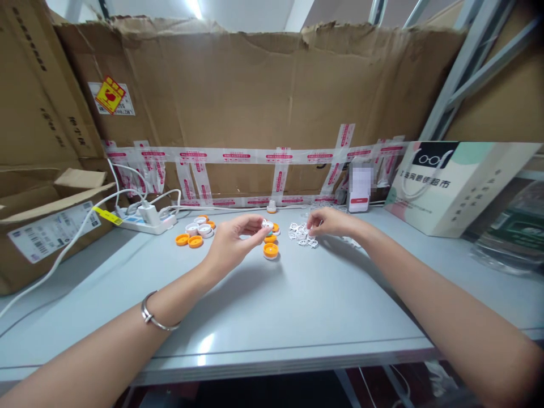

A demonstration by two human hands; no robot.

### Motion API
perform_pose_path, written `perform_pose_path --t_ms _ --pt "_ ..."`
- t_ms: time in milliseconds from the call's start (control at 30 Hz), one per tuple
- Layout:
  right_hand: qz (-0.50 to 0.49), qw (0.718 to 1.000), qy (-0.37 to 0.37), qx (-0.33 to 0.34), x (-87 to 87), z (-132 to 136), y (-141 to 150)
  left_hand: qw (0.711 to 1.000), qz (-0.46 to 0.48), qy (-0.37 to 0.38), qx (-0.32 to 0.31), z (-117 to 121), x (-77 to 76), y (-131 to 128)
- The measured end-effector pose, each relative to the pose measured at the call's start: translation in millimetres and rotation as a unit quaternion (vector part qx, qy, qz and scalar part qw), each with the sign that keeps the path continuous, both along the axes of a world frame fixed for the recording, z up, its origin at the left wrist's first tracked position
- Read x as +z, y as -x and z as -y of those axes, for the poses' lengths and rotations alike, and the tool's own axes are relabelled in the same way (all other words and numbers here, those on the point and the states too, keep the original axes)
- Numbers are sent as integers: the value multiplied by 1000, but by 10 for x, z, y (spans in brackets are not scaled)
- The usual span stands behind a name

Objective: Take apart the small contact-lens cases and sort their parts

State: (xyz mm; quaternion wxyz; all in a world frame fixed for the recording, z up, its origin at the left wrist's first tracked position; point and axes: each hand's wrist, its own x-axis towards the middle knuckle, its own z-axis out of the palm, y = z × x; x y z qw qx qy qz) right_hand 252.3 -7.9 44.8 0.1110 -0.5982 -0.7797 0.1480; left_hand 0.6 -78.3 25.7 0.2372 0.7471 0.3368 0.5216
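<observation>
My left hand (236, 241) is closed, with a small round white plastic piece (267, 224) pinched between thumb and fingertips above the table. Just past and below those fingertips sit several orange and white round caps (271, 250) in a short column. My right hand (323, 222) reaches down with bent fingers, its tips drawn together at a heap of small white openwork plastic pieces (300, 233). Whatever those fingertips pinch is too small to make out. Left of my left hand lies a cluster of orange and white round caps (195, 241).
A power strip (148, 224) with white cables and an open cardboard box (51, 221) stand at left. Behind rises a large taped carton (263, 90). A phone (359, 187), a paper bag (442, 192) and a clear plastic bottle (514, 226) are at right.
</observation>
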Motion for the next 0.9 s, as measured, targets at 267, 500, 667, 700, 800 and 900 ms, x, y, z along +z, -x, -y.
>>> perform_pose_path --t_ms 267,500,667,700,800,900 --pt "-348 928 -12 132 211 474 457 985 -49 -151 68 26 47 8" --pt "-416 894 28 165 129 754 822 964 -103 -231 77 48 31 -11" --pt "-343 929 26 135 255 581 519 973 -114 -190 65 62 19 -13" --pt "-312 943 27 114 295 508 366 974 -131 -172 67 60 17 -10" --pt "-167 986 15 -11 350 241 -192 967 -219 -112 69 34 -16 3" --pt "-32 992 80 -88 278 24 -649 955 -285 -50 60 -7 -90 17"
